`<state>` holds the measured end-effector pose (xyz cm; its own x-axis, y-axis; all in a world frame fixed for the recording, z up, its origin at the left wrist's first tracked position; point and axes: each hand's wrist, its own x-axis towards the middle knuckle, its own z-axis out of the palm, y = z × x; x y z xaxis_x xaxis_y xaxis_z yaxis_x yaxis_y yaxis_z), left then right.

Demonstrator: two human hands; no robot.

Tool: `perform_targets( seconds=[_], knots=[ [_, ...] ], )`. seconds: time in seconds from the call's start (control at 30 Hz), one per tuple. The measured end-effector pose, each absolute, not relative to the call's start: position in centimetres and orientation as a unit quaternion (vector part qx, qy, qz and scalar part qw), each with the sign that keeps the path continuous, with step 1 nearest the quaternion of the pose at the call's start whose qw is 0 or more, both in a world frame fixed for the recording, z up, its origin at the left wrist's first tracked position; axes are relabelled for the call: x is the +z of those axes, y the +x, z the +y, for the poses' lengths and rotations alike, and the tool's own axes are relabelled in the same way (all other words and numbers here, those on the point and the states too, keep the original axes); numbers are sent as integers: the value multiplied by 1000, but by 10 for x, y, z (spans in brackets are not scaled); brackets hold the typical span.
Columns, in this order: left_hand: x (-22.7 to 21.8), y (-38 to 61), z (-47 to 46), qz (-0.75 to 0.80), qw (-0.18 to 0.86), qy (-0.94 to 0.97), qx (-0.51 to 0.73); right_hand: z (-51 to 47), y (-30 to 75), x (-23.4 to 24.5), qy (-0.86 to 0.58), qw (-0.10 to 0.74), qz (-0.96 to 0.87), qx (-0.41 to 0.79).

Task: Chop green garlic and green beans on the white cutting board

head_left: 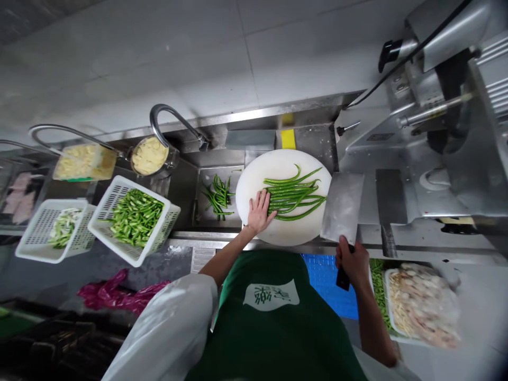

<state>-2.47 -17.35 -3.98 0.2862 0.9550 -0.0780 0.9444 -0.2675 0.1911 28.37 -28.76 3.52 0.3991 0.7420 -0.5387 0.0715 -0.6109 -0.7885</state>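
A bundle of long green beans [296,193] lies lengthwise on a round white cutting board [254,169]. My left hand [260,211] rests with fingers spread on the left end of the bundle. Wrapped around the black handle of a cleaver [343,206] is my right hand [353,262]. The broad blade stands just off the board's right edge, apart from the beans' tips. More whole green beans [218,196] lie in the steel sink left of the board.
To the left stand a white basket of cut green pieces [137,217], a second white basket [35,238] and a pot of pale slices [150,156]. A curved faucet [154,119] arches above the sink. Right is a metal slicing machine [428,116]; below it, a bagged tray [428,304].
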Motion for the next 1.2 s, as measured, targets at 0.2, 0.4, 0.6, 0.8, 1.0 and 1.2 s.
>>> perform_targets(
  seconds=[0.2, 0.4, 0.6, 0.8, 1.0, 1.2],
  knots=[
    [-23, -29, -155, 589, 127, 796, 57, -290, 281, 37, -760, 357, -269, 472],
    [-9, -31, -62, 569, 173, 802, 54, -302, 283, 37, -765, 372, -245, 464],
    [-16, -30, -17, 486, 173, 856, 15, -315, 278, 42, -774, 371, -237, 455],
    [-26, -29, -49, 534, 146, 810, 195, -321, 269, 44, -760, 390, -227, 468],
    [-35, -38, -125, 479, 193, 842, 155, -305, 268, 34, -737, 394, -237, 496],
    [-31, -44, -167, 653, 166, 702, 230, -282, 260, 29, -710, 316, -322, 540]
  ],
)
